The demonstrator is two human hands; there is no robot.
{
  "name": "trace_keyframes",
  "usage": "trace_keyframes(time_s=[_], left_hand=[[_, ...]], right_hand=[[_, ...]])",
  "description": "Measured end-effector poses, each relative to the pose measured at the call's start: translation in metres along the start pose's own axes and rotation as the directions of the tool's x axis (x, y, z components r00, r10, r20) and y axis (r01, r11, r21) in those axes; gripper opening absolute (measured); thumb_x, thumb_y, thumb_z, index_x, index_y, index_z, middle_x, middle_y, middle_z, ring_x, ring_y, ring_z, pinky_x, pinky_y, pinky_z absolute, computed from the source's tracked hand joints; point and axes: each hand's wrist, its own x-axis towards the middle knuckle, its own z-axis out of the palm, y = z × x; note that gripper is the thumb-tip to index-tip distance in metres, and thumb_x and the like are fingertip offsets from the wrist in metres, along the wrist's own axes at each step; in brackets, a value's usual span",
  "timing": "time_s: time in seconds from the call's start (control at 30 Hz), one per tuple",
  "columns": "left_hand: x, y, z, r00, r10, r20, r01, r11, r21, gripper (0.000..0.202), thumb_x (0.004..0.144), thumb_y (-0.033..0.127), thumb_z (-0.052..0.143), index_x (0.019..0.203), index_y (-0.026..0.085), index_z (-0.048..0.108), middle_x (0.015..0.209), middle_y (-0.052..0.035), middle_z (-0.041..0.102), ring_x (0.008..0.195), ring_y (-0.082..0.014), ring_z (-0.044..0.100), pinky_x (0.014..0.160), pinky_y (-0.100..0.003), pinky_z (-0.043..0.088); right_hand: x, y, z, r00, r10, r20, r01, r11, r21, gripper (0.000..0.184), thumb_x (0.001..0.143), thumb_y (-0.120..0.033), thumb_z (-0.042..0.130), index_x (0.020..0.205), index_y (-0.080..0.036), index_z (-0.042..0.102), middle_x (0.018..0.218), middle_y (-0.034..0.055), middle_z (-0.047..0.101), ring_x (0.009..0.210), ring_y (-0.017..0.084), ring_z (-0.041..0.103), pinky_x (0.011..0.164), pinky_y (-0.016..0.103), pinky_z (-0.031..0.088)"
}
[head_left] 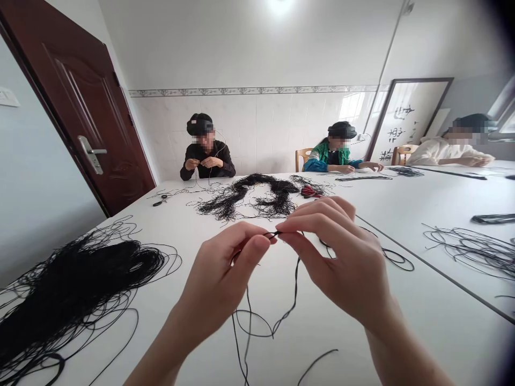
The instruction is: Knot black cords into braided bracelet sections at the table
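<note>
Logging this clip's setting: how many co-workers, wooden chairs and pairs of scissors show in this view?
Co-workers: 3
Wooden chairs: 2
Black-handled scissors: 1
Total: 6

Thin black cord (296,279), loosely twisted, raised at one end, lower length looping onto white tabletop (322,343)

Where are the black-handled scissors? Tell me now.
In the head view, the black-handled scissors lie toward the far left of the white table, just left of the tangled black cord.
</note>
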Motion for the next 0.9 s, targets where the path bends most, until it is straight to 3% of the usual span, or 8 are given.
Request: trace_keyframes(time_s=[0.13,0.23,0.37,0.47,0.57,0.7,0.83,0.9], left_hand=[[0.005,-0.007,-0.004,0.972,-0.18,0.154,0.193,0.978,-0.08,0.042,0.1,0.053,0.041,0.075,0.023,0.06,0.06,0.0043,0.036,0.054,-0.0113,0.032,0.047,-0.024,0.03],[0.004,-0.011,-0.005,0.978,-0.172,0.122,0.184,0.978,-0.099,0.039,0.1,0.049,0.044,0.075,0.022,0.058,0.068,0.0031,0.042,0.061,-0.0124,0.037,0.056,-0.026,0.033],[0.003,-0.018,-0.004,0.988,-0.133,0.072,0.145,0.967,-0.207,0.035,0.098,0.045,0.053,0.076,0.02,0.063,0.108,-0.0036,0.056,0.101,-0.0175,0.049,0.08,-0.028,0.039],[0.003,-0.021,0.0,0.983,-0.132,0.126,0.169,0.919,-0.357,0.041,0.094,0.055,0.053,0.075,0.019,0.06,0.104,-0.0063,0.061,0.103,-0.021,0.055,0.087,-0.034,0.044],[0.001,-0.017,0.006,0.974,-0.143,0.178,0.217,0.827,-0.519,0.047,0.091,0.063,0.051,0.076,0.019,0.057,0.087,-0.0055,0.065,0.089,-0.0212,0.064,0.083,-0.039,0.052],[-0.005,-0.004,0.005,0.958,-0.192,0.212,0.283,0.744,-0.606,0.04,0.091,0.056,0.058,0.082,0.017,0.063,0.077,-0.004,0.067,0.076,-0.0172,0.066,0.074,-0.036,0.058],[-0.014,0.0,-0.007,0.926,-0.257,0.275,0.372,0.737,-0.564,0.028,0.089,0.042,0.067,0.091,0.014,0.072,0.086,-0.0069,0.071,0.078,-0.0165,0.068,0.073,-0.033,0.06],[-0.02,0.0,-0.013,0.903,-0.285,0.321,0.419,0.747,-0.515,0.027,0.088,0.039,0.069,0.092,0.013,0.074,0.093,-0.009,0.072,0.082,-0.0174,0.069,0.077,-0.035,0.061]], right_hand=[[-0.001,0.009,0.01,0.998,0.057,0.013,-0.057,0.998,-0.003,0.009,0.092,-0.01,0.059,0.091,-0.019,0.058,0.08,-0.001,0.065,0.075,0.012,0.058,0.084,0.036,0.041],[-0.002,0.014,0.021,0.985,0.153,0.079,-0.157,0.986,0.051,0.007,0.094,-0.015,0.059,0.092,-0.021,0.061,0.078,-0.0017,0.065,0.077,0.013,0.058,0.088,0.038,0.038],[0.005,0.011,0.026,0.957,0.25,0.144,-0.272,0.949,0.16,0.011,0.093,-0.019,0.057,0.087,-0.021,0.065,0.076,-0.0008,0.065,0.077,0.015,0.057,0.088,0.041,0.038],[0.021,0.004,0.024,0.936,0.294,0.194,-0.339,0.902,0.266,0.009,0.091,-0.021,0.057,0.086,-0.021,0.065,0.081,0.0005,0.068,0.08,0.015,0.06,0.082,0.037,0.044],[0.044,0.003,0.02,0.905,0.331,0.269,-0.416,0.824,0.385,0.008,0.088,-0.023,0.06,0.086,-0.019,0.066,0.083,0.0011,0.069,0.079,0.014,0.063,0.074,0.032,0.049],[0.074,0.006,0.015,0.865,0.341,0.367,-0.495,0.701,0.514,0.012,0.089,-0.025,0.061,0.083,-0.016,0.065,0.072,0.0005,0.065,0.068,0.011,0.064,0.071,0.03,0.055],[0.103,0.004,0.0,0.788,0.396,0.471,-0.614,0.444,0.653,0.014,0.092,-0.017,0.06,0.079,-0.013,0.062,0.071,0.0011,0.06,0.06,0.009,0.061,0.067,0.029,0.058],[0.119,0.0,-0.011,0.756,0.436,0.489,-0.647,0.379,0.662,0.017,0.092,-0.013,0.06,0.076,-0.012,0.062,0.071,0.0018,0.058,0.058,0.007,0.058,0.064,0.026,0.057]])
